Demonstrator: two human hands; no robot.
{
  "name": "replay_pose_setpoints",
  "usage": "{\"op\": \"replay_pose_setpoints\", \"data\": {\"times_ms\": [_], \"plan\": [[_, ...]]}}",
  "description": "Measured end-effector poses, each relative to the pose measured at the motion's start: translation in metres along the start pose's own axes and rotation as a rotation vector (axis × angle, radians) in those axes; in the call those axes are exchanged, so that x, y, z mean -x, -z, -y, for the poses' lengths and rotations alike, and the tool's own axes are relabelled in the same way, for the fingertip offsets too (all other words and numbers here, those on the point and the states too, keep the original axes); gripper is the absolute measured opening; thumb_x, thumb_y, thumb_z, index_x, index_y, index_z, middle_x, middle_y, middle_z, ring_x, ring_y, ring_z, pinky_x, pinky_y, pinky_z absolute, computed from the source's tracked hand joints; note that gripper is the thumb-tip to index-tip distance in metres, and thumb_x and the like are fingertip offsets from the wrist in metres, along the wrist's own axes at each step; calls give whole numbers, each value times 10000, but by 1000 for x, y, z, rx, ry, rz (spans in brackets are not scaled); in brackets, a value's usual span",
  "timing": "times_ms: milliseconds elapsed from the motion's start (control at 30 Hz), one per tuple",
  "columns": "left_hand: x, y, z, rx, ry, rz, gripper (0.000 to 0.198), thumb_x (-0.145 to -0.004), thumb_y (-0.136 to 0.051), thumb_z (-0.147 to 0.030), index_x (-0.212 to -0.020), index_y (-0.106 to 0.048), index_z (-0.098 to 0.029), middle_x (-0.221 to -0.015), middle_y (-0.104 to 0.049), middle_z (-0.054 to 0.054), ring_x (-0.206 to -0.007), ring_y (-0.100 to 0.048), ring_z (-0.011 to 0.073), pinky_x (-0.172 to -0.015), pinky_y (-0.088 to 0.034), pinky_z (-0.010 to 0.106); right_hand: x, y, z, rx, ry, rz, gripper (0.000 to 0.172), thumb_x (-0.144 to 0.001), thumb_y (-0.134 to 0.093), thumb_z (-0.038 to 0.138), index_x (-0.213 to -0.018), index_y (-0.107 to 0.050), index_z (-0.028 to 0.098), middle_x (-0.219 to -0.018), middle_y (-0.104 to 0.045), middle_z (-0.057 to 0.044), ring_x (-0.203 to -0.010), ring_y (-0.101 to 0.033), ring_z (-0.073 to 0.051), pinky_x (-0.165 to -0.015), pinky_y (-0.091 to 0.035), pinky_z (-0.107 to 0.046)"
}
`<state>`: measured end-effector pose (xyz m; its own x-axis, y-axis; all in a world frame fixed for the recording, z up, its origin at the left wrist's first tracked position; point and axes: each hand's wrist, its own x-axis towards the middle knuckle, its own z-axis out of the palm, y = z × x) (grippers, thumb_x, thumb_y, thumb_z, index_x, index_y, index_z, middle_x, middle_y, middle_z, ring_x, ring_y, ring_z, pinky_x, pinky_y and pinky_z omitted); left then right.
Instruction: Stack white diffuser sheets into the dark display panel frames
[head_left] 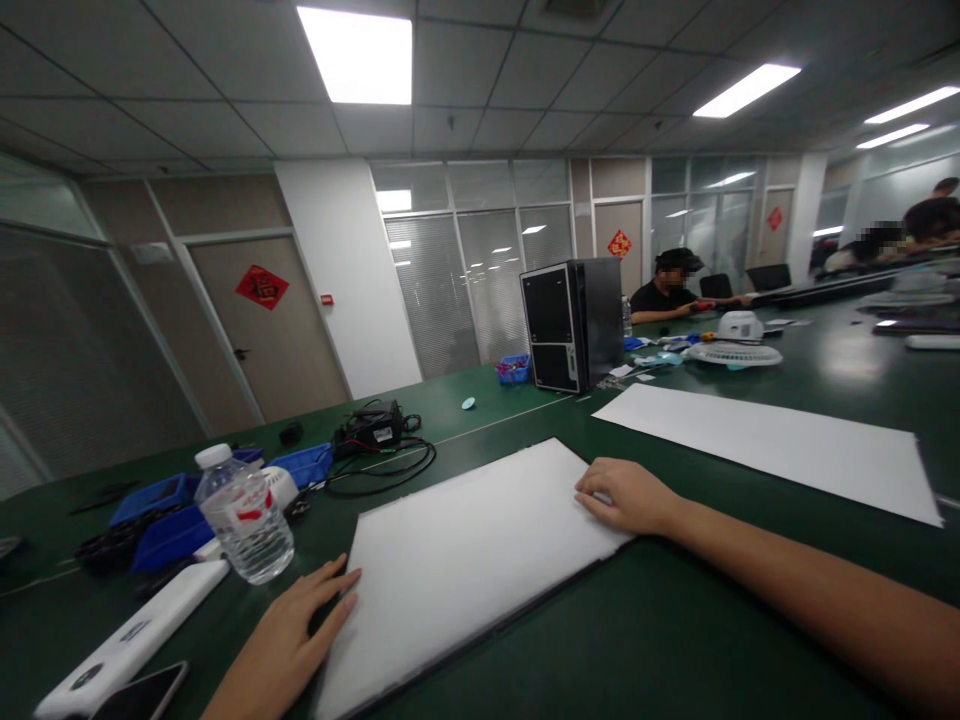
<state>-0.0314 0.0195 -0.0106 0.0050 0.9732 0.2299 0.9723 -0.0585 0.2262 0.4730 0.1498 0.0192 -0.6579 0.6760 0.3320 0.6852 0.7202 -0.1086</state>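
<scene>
A flat white rectangular panel [472, 560] with a thin dark border lies on the green table in front of me. My left hand [300, 620] is at its left edge, fingers stretched out and thumb apart, the tips touching the white surface. At the right edge, my right hand [619, 495] has its fingers curled, with thumb and index tips close together on the panel's margin. Part of that grip is hidden behind the hand. To the right lies a separate long white sheet [772, 450].
A water bottle [244, 520], a white long device [127, 640], a phone [142, 695] and blue trays [172, 535] crowd the left. Behind are a black power adapter with cables [375, 428] and a computer tower [574, 325]. A seated person [667, 290] works at the far right.
</scene>
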Motion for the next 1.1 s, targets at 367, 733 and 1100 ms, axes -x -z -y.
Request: {"op": "replay_pose_setpoints", "data": {"times_ms": [367,733,1100], "plan": [[-1,6,-7,5,-26,-1,457,-928,-457,-559,-1216,-716,-316,-1417,-614,21,-1329,-549,303,-1135,-403,521,1,-2,-8,54,-52,-8,387,-966,-427,415,-1006,-756,216,-1004,-748,-68,-946,-644,-214,-865,-468,-331],[-1,8,-11,-4,-23,27,474,-930,-439,-562,-1221,-715,-308,-1417,-614,24,-1332,-547,297,-1138,-397,516,31,4,-150,297,-790,-62,582,-918,-452,456,-1365,-550,96,-1371,-530,-280,-1272,-478,-433,-975,-397,-623],[-2,8,-10,-26,-25,-4,447,-882,-514,-573,-1165,-746,-316,-1370,-654,23,-1249,-622,301,-1091,-461,488,32,-4,-155,346,-792,59,397,-979,-341,310,-1157,-675,191,-1153,-680,-192,-1039,-650,-322,-820,-491,-458]]}}
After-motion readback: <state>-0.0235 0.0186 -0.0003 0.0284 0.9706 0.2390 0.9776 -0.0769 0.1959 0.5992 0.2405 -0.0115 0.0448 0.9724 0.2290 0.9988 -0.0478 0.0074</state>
